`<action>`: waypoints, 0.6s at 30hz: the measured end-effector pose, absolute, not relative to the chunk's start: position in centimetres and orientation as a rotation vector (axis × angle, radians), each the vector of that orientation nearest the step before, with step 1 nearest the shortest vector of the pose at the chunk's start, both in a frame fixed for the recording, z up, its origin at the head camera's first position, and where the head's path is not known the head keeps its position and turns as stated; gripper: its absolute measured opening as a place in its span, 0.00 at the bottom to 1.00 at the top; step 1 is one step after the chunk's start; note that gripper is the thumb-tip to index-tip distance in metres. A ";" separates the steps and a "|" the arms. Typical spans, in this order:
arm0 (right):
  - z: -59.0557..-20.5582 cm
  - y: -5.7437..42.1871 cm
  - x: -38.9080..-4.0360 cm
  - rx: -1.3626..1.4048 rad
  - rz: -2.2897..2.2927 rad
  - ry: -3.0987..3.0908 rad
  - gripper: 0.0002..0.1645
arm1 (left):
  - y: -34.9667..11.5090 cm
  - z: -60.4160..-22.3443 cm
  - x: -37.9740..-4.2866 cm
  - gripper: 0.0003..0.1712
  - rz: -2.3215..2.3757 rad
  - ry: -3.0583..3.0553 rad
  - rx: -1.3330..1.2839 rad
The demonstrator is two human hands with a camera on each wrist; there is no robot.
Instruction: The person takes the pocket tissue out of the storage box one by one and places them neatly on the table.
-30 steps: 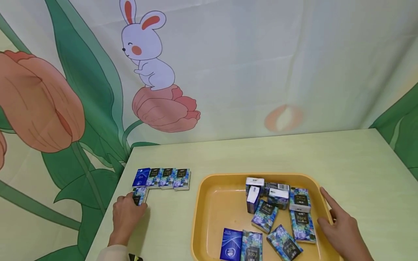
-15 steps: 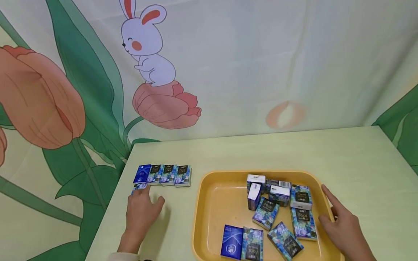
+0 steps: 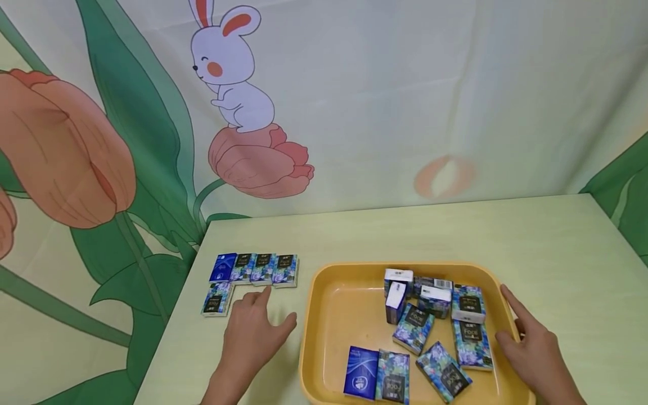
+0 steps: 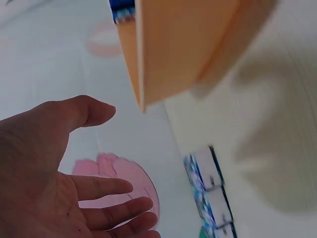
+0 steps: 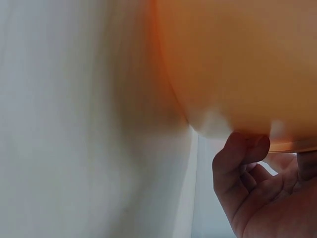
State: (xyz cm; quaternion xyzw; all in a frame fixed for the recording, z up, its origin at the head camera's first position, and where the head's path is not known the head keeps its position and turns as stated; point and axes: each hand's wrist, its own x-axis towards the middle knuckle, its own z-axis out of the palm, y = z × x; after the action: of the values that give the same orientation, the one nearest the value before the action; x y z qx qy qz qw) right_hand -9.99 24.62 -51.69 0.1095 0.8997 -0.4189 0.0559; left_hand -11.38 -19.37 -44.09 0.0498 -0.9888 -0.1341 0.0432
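My left hand (image 3: 253, 334) hovers over the table between the small packs and the tray, fingers spread and nothing held. The left wrist view shows its palm with the thumb apart from loosely bent fingers. Nearest to it is a row of flower-printed tissue packs (image 3: 286, 270), with a plain blue tissue pack (image 3: 223, 268) at the left end. Below that blue one lies another flower-printed pack (image 3: 217, 298). My right hand (image 3: 536, 349) grips the right rim of a yellow tray (image 3: 339, 315), thumb on the inside. In the right wrist view, curled fingers (image 5: 230, 168) touch the tray's outer wall.
Inside the tray, several tissue packs lie flat or stand on edge, among them a blue pack (image 3: 361, 372) and a tilted flower-printed pack (image 3: 443, 371). A printed cloth with a rabbit (image 3: 235, 107) hangs behind the pale green table (image 3: 562, 253).
My left hand has let go of the flower-printed pack below the blue one and moved right towards the tray. The pack stays on the table. My right hand keeps its hold on the rim.
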 end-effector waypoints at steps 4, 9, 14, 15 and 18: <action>-51.6 24.6 -9.9 0.300 -1.265 2.751 0.50 | -17.1 -43.5 -10.7 0.45 -0.429 -3.076 0.127; -51.5 24.5 -9.9 0.286 -1.259 2.772 0.49 | -15.1 -42.8 -10.0 0.43 -0.460 -3.095 0.080; -51.5 24.4 -9.9 0.324 -1.271 2.751 0.49 | -13.2 -42.7 -9.1 0.43 -0.479 -3.170 -0.006; -51.5 24.4 -9.9 0.334 -1.275 2.747 0.49 | -12.8 -42.7 -9.0 0.42 -0.493 -3.194 -0.022; -51.6 24.5 -9.9 0.346 -1.284 2.739 0.49 | -11.8 -43.1 -8.6 0.39 -0.551 -3.250 -0.070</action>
State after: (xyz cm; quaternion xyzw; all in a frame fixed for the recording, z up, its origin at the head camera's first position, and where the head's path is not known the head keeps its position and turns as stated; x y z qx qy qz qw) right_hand -9.88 24.46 -51.60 0.1134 0.8985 -0.4212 0.0485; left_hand -8.62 -11.78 -43.14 -0.0211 -0.9827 -0.1667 -0.0776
